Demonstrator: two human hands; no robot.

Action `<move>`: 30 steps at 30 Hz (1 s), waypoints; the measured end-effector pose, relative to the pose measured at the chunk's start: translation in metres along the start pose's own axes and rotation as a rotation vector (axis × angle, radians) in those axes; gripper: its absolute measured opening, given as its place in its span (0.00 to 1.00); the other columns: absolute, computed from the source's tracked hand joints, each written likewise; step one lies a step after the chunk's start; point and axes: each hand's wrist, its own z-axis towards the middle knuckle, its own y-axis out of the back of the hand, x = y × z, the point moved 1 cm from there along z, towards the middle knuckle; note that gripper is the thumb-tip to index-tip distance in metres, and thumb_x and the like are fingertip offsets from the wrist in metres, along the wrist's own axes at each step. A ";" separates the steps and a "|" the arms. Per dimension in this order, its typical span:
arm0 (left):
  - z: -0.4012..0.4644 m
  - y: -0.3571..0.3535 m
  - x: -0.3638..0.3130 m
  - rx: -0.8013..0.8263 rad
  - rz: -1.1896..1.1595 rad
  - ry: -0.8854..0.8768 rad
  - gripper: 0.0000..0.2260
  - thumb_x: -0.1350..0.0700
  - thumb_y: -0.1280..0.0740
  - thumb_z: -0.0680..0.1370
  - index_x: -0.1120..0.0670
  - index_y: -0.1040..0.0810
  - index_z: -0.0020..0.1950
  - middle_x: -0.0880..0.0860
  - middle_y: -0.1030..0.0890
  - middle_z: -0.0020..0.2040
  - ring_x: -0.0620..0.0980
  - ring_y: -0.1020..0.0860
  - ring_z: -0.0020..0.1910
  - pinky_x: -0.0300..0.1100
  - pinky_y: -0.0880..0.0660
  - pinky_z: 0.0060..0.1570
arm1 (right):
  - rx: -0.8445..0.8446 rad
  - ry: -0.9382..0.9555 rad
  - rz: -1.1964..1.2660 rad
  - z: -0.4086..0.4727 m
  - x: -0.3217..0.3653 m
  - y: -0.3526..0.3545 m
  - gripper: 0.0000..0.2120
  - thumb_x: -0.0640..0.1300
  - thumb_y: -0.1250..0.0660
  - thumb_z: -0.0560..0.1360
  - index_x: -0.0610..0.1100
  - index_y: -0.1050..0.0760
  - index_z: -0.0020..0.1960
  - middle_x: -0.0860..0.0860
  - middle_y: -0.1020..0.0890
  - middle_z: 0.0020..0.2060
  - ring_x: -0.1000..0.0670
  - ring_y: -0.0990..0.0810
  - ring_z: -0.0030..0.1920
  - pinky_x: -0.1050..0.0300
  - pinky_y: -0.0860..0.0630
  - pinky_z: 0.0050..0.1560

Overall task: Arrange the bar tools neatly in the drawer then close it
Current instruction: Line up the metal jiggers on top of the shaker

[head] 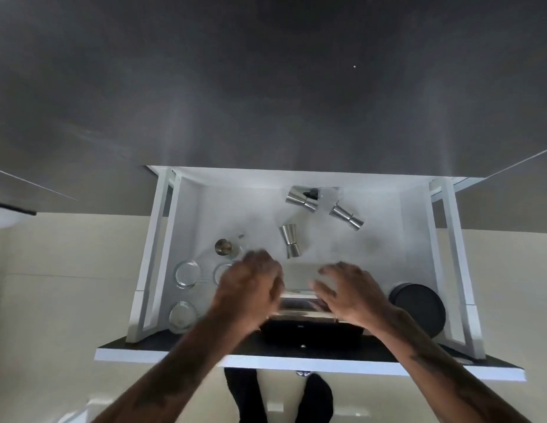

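Note:
The white drawer (205, 209) stands pulled open below a dark countertop. Three steel jiggers lie scattered on its floor: one at the back (301, 199), one to the right (347, 215), one nearer the middle (290, 241). My left hand (250, 288) and my right hand (351, 290) hover, blurred, on either side of a shiny metal item (299, 303) near the front; whether they grip it is unclear. Clear glasses (188, 273) stand at the front left, with a brass-topped piece (224, 247) behind them.
A stack of round black coasters or lids (418, 308) sits at the front right of the drawer. A black container (311, 331) rests against the drawer's dark front panel (144, 346). My feet in dark socks (244, 398) stand on the cream floor.

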 end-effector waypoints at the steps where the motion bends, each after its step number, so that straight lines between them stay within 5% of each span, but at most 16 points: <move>1: 0.012 0.010 0.012 -0.092 0.023 0.074 0.11 0.52 0.38 0.77 0.54 0.19 0.51 0.53 0.19 0.50 0.52 0.22 0.50 0.49 0.22 0.47 | -0.085 -0.044 0.073 0.012 0.008 0.001 0.25 0.62 0.42 0.76 0.47 0.29 0.65 0.47 0.21 0.61 0.46 0.22 0.59 0.49 0.26 0.59; 3: 0.037 0.024 0.038 -0.076 0.115 0.263 0.16 0.48 0.36 0.77 0.54 0.22 0.60 0.55 0.21 0.58 0.54 0.24 0.58 0.49 0.23 0.51 | -0.141 -0.125 0.239 0.041 0.027 -0.001 0.27 0.62 0.39 0.75 0.45 0.32 0.65 0.46 0.21 0.60 0.45 0.23 0.59 0.50 0.25 0.57; 6: 0.062 0.022 0.062 0.186 0.279 0.425 0.25 0.41 0.34 0.75 0.57 0.27 0.65 0.58 0.23 0.61 0.57 0.25 0.61 0.52 0.24 0.55 | -0.116 -0.249 0.366 0.076 0.050 -0.011 0.30 0.59 0.33 0.72 0.45 0.36 0.66 0.45 0.26 0.61 0.43 0.25 0.59 0.49 0.25 0.55; 10: 0.066 0.005 0.072 0.408 0.289 0.449 0.18 0.49 0.31 0.73 0.58 0.25 0.58 0.58 0.21 0.56 0.58 0.22 0.55 0.48 0.24 0.55 | -0.184 -0.295 0.259 0.081 0.051 -0.034 0.15 0.50 0.38 0.76 0.44 0.32 0.59 0.44 0.26 0.56 0.43 0.26 0.55 0.48 0.26 0.51; 14: 0.063 0.018 0.078 0.314 0.192 0.453 0.16 0.50 0.29 0.72 0.61 0.21 0.52 0.58 0.17 0.47 0.57 0.19 0.45 0.48 0.20 0.48 | -0.267 -0.230 0.347 0.055 0.024 -0.028 0.12 0.48 0.38 0.76 0.44 0.30 0.57 0.44 0.26 0.51 0.45 0.26 0.42 0.55 0.30 0.40; 18: 0.059 0.060 0.072 0.024 0.020 0.435 0.17 0.47 0.25 0.69 0.58 0.18 0.50 0.57 0.16 0.47 0.56 0.19 0.42 0.41 0.27 0.41 | -0.345 -0.117 0.298 0.016 -0.015 -0.007 0.10 0.44 0.33 0.74 0.49 0.29 0.54 0.47 0.30 0.48 0.48 0.23 0.35 0.57 0.26 0.30; 21: 0.057 0.056 0.038 0.000 -0.083 0.286 0.15 0.53 0.27 0.72 0.58 0.19 0.55 0.60 0.21 0.54 0.60 0.19 0.49 0.47 0.22 0.49 | -0.339 -0.079 0.286 -0.001 -0.022 -0.008 0.07 0.45 0.32 0.75 0.44 0.23 0.51 0.49 0.32 0.49 0.47 0.21 0.41 0.55 0.21 0.39; 26: 0.048 -0.010 -0.026 0.280 -0.056 0.186 0.13 0.62 0.34 0.76 0.58 0.25 0.60 0.58 0.26 0.56 0.59 0.21 0.53 0.50 0.22 0.52 | -0.282 -0.026 0.144 0.006 -0.013 -0.022 0.11 0.48 0.36 0.78 0.41 0.22 0.53 0.45 0.30 0.52 0.48 0.28 0.47 0.60 0.29 0.43; 30: 0.039 -0.042 -0.024 0.392 -0.077 0.234 0.12 0.58 0.32 0.77 0.59 0.24 0.60 0.57 0.27 0.56 0.55 0.21 0.51 0.48 0.20 0.51 | -0.238 -0.029 0.117 0.008 0.001 -0.033 0.13 0.50 0.38 0.79 0.40 0.24 0.54 0.44 0.31 0.53 0.47 0.27 0.49 0.56 0.24 0.47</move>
